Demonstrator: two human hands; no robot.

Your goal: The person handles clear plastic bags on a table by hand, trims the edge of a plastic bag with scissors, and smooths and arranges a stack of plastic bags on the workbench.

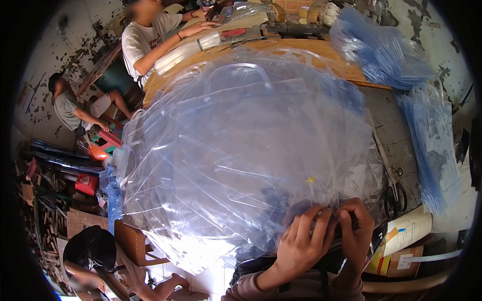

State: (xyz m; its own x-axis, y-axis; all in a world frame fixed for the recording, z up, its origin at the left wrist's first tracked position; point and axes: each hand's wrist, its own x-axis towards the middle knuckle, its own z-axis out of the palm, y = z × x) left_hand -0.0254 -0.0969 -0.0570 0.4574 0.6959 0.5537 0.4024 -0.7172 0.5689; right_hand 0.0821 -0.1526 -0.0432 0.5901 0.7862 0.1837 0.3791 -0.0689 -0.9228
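A large pile of clear plastic bags (241,135) with pale handles covers the work surface. At its near right edge, my left hand (307,236) has its fingers bent and pressed on the plastic edge. Close beside it, my right hand (355,228) is curled with thumb and index finger together at the same edge. The fingertips of both hands nearly meet, and the part of the plastic between them is too small to make out. A small yellow mark (311,179) shows on the plastic above my left hand.
Black-handled scissors (395,193) lie right of the pile. Bluish plastic stacks (381,55) are at the upper right. A person (150,42) works across the wooden table (351,72); another (75,108) sits at left, a third (108,261) at lower left. Boxes (404,261) stand at lower right.
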